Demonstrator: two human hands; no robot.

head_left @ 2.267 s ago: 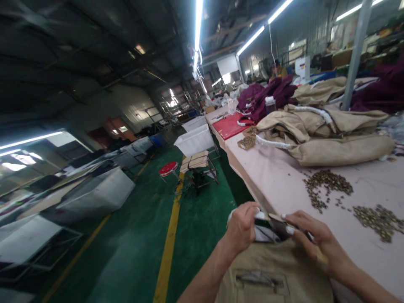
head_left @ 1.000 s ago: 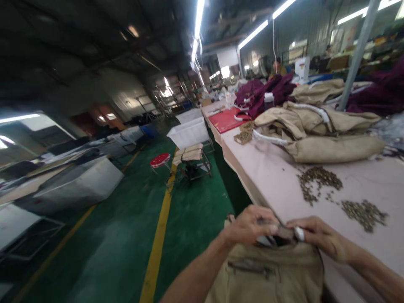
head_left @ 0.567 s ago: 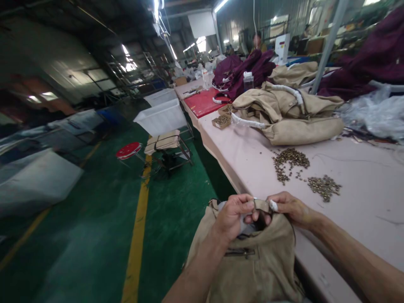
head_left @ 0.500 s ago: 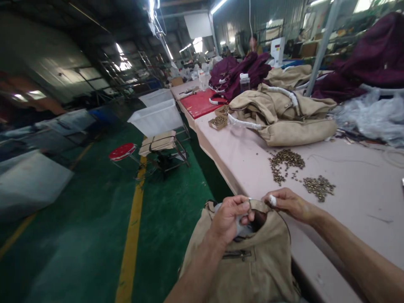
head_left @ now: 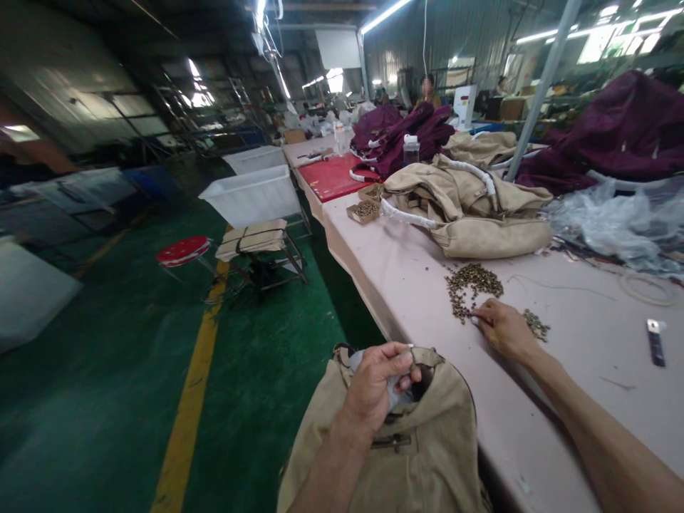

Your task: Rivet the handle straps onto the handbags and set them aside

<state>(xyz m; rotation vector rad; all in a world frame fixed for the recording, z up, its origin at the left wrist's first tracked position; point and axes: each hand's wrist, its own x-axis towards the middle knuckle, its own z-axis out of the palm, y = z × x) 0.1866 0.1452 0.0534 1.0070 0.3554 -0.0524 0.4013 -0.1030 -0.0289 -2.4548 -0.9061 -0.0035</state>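
My left hand pinches the top rim of a beige bag, which stands against the table edge with its mouth partly open. Pale lining or wrapping shows inside, and a short zip runs across the front. On the table, my right hand reaches down with thumb and fingers together at the near edge of a pile of small brass-coloured metal studs. Whether a stud is between those fingertips, I cannot tell. A second, smaller pile of metal pieces lies just right of that hand, partly hidden by it.
Small boxes of studs sit near a red sheet. Beyond the piles lie another beige bag, purple bags and clear plastic. A dark-handled tool rests at right. On the floor are a red stool and white bins.
My right hand has left the bag's rim and moved forward and right to the stud piles. My left hand keeps its hold on the rim. The view has shifted slightly right.
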